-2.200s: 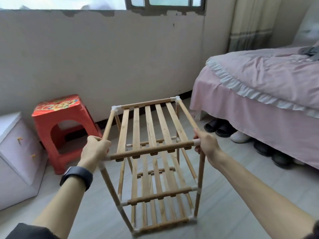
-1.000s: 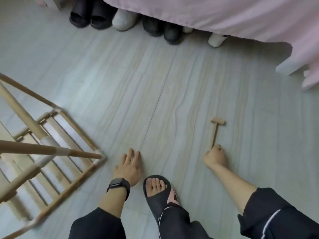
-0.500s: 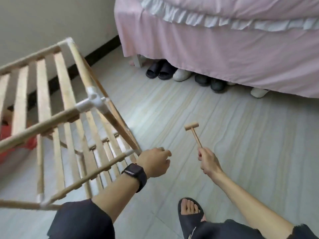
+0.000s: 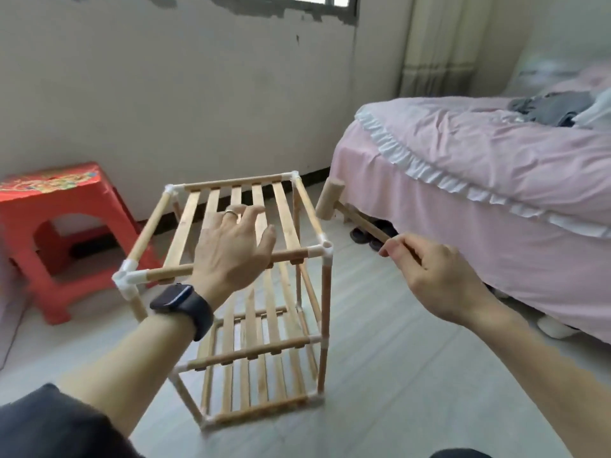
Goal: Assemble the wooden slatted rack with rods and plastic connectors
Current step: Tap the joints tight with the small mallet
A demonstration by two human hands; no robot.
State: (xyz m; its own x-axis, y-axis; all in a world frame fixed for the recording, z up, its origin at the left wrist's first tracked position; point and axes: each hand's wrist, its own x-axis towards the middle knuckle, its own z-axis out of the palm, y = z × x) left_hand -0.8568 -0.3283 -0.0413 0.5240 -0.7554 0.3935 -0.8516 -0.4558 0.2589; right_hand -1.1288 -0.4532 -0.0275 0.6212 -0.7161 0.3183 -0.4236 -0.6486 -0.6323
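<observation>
Rack: our pale wooden slatted rack with three tiers (image 4: pixel 325 309) stands upright on the light grey floor (image 4: pixel 396 375), between the red plastic stool (image 4: pixel 66 206) and the pink bed with the white frill (image 4: pixel 479 153).
Joints: white plastic corner connectors (image 4: pixel 325 247) sit at the ends of the round rods, top to bottom.
Left grip: our left hand (image 4: pixel 231 249) is palm-down over the top tier at the near rod, fingers spread wide and holding nothing. We can't tell if it's actually touching the wood.
Right grip: our right hand (image 4: pixel 436 272) has a narrow pinch on the handle end of a small wooden mallet (image 4: pixel 330 201).
Mallet: head is up, just beside the rack's right top rail but apart from it.
Wrist: dark smartwatch (image 4: pixel 182 304) on the left, plus a ring (image 4: pixel 229 212).
Under the bed: dark slippers (image 4: pixel 363 234).
</observation>
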